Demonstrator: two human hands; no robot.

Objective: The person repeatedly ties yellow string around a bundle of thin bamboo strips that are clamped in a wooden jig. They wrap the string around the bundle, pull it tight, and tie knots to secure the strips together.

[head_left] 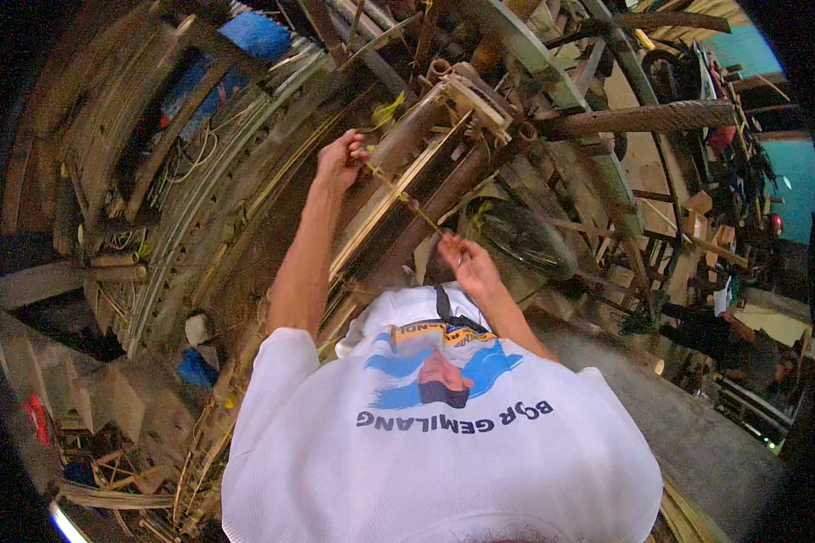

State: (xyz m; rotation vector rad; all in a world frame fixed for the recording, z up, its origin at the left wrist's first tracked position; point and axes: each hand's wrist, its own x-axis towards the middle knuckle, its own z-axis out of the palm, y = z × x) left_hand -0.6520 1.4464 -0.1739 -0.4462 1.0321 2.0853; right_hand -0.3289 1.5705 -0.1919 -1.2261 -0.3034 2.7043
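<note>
A thin yellowish strand [406,196], which looks like twine or a split strip, stretches slantwise between my two hands. Its upper left end is pinched in the closed fingers of my left hand [341,160]. Lower down, nearer my body, my right hand [471,264] has its fingers closed on the other end. Under the strand runs a bundle of long pale strips [371,237] on a frame of brown poles [462,185]. A yellow-green tuft [388,110] sticks out just beyond my left hand.
To the right of the frame rests a dark round basin [521,240]. Long curved bamboo or wood lengths [235,154] pile up on the left, with a blue sheet [244,41] among them. A thick pole [643,118] juts across the upper right. Grey floor [679,398] shows at right.
</note>
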